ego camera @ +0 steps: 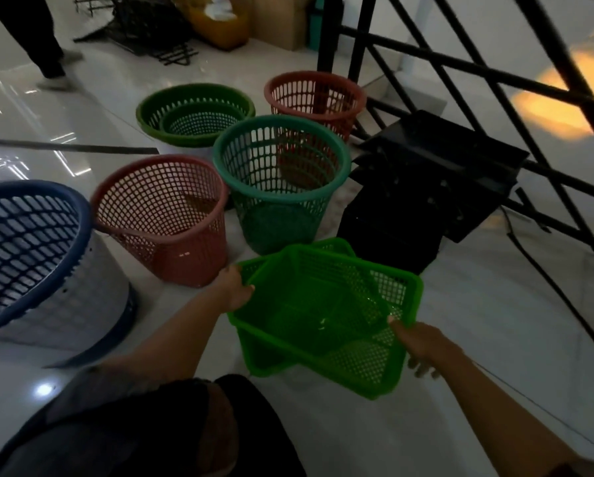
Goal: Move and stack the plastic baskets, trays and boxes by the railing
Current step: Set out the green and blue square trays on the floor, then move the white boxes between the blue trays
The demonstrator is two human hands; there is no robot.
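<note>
The black railing (460, 67) runs diagonally across the right, and everything is gathered on the tiled floor (495, 339) at its foot, presumably so the sorted goods stay out of the walkway. At far left a blue-rimmed laundry basket (30, 256) leans over, too big to nest with the rest. Tucked against the railing bars, a heap of black trays (426, 187) lies overlapped. The round mesh baskets stand rim-up and near one another: a teal one (282, 180), a pink one (165, 218) tilted beside it, a red one (316, 98) behind, and a dark green one (196, 113) with a smaller basket nested inside (already stacked, it seems). Nearest, a bright green rectangular tray (309, 304) sits skewed in a second like it. The left hand (235, 287) grips its far-left rim and the right hand (417, 342) clasps the near-right corner, opposite holds that likely let the person twist it square into the lower tray.
</note>
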